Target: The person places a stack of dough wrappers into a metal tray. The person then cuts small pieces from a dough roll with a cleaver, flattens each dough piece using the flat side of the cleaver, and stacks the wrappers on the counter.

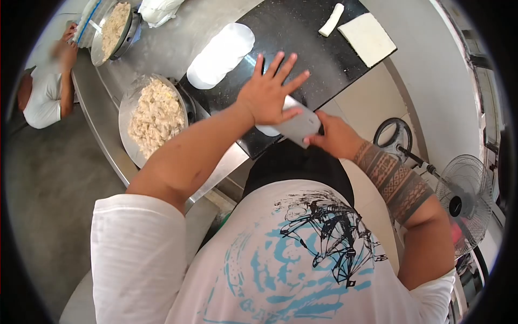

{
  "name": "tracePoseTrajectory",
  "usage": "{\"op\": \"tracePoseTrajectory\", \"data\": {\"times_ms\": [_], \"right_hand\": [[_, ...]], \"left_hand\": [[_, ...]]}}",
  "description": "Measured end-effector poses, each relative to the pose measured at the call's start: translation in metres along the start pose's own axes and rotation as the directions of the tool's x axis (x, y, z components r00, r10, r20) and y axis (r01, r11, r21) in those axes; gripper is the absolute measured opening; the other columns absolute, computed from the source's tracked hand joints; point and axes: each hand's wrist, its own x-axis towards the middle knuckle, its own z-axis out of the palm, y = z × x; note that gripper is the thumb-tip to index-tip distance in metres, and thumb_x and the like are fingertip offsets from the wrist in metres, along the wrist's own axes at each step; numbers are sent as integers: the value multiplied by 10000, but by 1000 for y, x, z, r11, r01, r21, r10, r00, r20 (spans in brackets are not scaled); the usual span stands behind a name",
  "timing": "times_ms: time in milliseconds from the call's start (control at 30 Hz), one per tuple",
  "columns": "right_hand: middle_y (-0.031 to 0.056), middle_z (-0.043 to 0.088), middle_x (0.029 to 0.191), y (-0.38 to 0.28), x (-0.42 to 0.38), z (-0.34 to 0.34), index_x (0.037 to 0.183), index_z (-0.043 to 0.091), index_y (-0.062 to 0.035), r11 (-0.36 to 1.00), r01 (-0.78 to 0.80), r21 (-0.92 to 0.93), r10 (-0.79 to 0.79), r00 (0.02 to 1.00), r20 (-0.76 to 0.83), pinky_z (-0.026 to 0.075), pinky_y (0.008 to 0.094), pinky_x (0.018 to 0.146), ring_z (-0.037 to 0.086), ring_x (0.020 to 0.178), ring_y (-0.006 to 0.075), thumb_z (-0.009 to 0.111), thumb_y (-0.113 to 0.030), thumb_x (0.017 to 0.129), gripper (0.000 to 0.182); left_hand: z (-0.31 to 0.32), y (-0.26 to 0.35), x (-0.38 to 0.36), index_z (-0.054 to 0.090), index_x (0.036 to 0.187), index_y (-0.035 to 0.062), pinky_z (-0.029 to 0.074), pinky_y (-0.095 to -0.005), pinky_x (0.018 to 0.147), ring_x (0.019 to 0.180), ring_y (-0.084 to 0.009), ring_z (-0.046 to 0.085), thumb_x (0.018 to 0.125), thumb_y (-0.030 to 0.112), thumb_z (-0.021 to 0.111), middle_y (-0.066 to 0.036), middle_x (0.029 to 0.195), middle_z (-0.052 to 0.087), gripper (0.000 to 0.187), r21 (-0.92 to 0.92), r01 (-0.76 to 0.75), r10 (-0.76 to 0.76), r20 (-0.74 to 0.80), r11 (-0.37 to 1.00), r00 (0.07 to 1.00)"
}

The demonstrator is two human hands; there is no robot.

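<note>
My right hand [335, 134] is closed round a cleaver [298, 124] at the near edge of the black work surface [286, 51]. Its wide grey blade lies flat, with a small hole near one corner. My left hand [271, 94] has its fingers spread over the surface, the thumb overlapping the blade. A pale piece [266, 130] shows partly from under the blade. Beyond my left hand, thin white dough rounds [221, 55] lie overlapped in a row. A white dough slab [368, 39] and a short dough strip [331, 20] rest at the far right.
A bowl of chunky filling [156, 116] stands on the steel table [162, 51] at left. Farther back are another filled bowl [115, 29] and a white plastic bag [159, 11]. Another person [48, 92] is at far left. A fan [461, 205] stands at right.
</note>
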Motion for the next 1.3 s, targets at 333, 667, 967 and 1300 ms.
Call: {"op": "tracePoseTrajectory", "data": {"times_ms": [333, 667, 967, 1300], "right_hand": [[262, 733, 963, 1, -45, 37, 1236, 634, 40, 973, -132, 188, 152, 983, -98, 558, 489, 819, 737, 901, 421, 868, -305, 884, 545], [169, 764, 1067, -8, 14, -17, 1287, 647, 35, 963, -223, 149, 241, 964, -114, 564, 399, 876, 720, 979, 223, 881, -249, 906, 529], [231, 750, 1023, 10, -45, 31, 1244, 652, 32, 932, -264, 248, 310, 936, -167, 555, 449, 847, 748, 956, 353, 879, -326, 895, 549], [243, 752, 1063, 12, -8, 27, 1274, 649, 48, 963, -69, 260, 126, 969, -211, 563, 445, 911, 741, 986, 363, 865, -333, 896, 578]], "left_hand": [[24, 13, 13, 358, 1698, 284, 189, -694, 1270, 1611, -480, 245, 884, 784, 607, -220, 1775, 229, 987, -117, -209, 217, 57, 971, 974], [24, -45, 78, 403, 1674, 281, 162, -718, 1266, 1621, -468, 229, 872, 791, 623, -175, 1784, 235, 976, 32, -254, 256, -125, 967, 959], [31, 12, 58, 436, 1659, 276, 197, -717, 1256, 1598, -451, 300, 880, 765, 633, -192, 1762, 287, 940, -109, -358, 353, -63, 927, 934], [16, -30, 65, 399, 1674, 287, 170, -692, 1282, 1632, -401, 244, 874, 750, 661, -156, 1778, 258, 961, -28, -336, 333, -83, 941, 939]]}}
